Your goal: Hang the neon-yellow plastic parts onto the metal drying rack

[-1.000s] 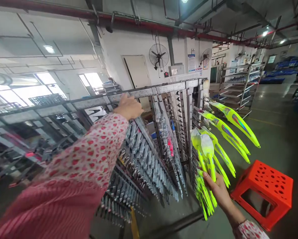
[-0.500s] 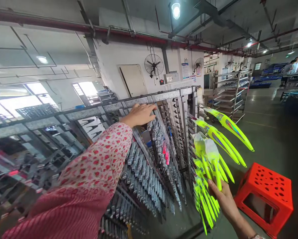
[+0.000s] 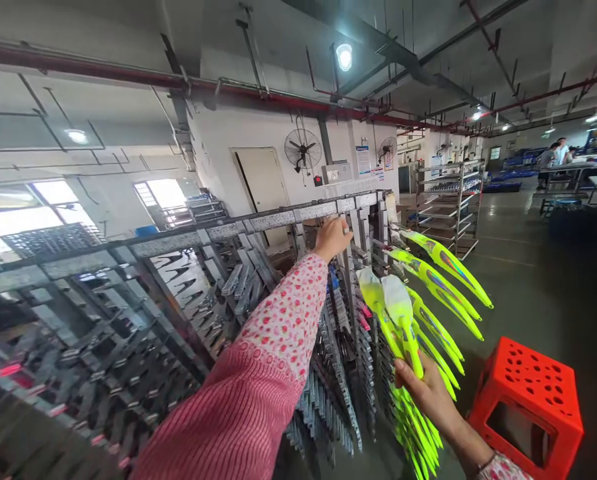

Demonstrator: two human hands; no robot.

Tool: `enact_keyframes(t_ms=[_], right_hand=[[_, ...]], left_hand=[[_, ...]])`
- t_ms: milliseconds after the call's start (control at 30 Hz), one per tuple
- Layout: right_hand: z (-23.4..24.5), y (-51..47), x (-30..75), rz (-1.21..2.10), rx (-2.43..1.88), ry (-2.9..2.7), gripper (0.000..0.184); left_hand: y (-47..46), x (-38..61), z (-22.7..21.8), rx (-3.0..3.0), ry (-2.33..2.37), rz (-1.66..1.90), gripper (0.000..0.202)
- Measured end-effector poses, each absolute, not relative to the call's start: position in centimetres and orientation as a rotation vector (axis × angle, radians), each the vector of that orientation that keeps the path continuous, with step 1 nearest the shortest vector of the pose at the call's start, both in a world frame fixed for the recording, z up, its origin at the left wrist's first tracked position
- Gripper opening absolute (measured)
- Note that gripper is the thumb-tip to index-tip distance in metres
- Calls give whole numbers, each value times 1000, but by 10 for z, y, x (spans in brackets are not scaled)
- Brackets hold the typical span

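The right hand (image 3: 423, 387) has its fingers wrapped around the lower ends of at least two neon-yellow pieces (image 3: 401, 313), whose pale, broad ends point toward 11 o'clock. Similar yellow pieces (image 3: 448, 260) hang at its 1 o'clock. At its 11, the left hand (image 3: 333, 238) curls its fingers just below a metal rail (image 3: 273, 220); I cannot tell whether they grip.

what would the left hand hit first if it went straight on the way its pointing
The left hand would probably meet the top metal rail first, though depth is unclear and it may already be touching it.
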State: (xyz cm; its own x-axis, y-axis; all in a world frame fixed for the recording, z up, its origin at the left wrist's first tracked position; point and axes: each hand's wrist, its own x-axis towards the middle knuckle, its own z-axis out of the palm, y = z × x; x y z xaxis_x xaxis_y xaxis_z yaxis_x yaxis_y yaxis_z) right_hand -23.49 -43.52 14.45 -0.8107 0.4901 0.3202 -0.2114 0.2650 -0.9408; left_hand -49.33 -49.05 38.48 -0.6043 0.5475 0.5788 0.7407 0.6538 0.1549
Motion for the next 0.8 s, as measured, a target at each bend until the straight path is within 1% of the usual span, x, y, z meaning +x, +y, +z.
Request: enact_keyframes(t_ms=[67, 133, 233, 300, 367, 533, 633, 700, 800], right_hand=[[155, -431, -237, 1679, -259, -1932, 57], [162, -426, -238, 1759, -295, -1873, 58], [170, -417, -238, 1763, -349, -1817, 57], [175, -412, -237, 1727, -349, -1824, 56], [181, -409, -236, 1693, -327, -1835, 55], [191, -406, -229, 1621, -304, -1870, 58], [191, -406, -223, 1616, -332, -1886, 59], [191, -406, -217, 1685, -352, -1840, 58], [195, -408, -210, 1884, -391, -1673, 54]], left_hand=[[-484, -501, 372, -958, -2410, -749, 25], [-481, -505, 356, -881, -2455, -1023, 31], [-476, -501, 333, -696, -2482, -1506, 31], [-470, -492, 323, -578, -2535, -1842, 42], [-463, -483, 319, -494, -2563, -2092, 51], [-442, -474, 316, -354, -2427, -2245, 55], [-437, -477, 314, -296, -2322, -2348, 49], [-438, -479, 312, -266, -2238, -2457, 43], [-445, -485, 305, -283, -2055, -2546, 39]])
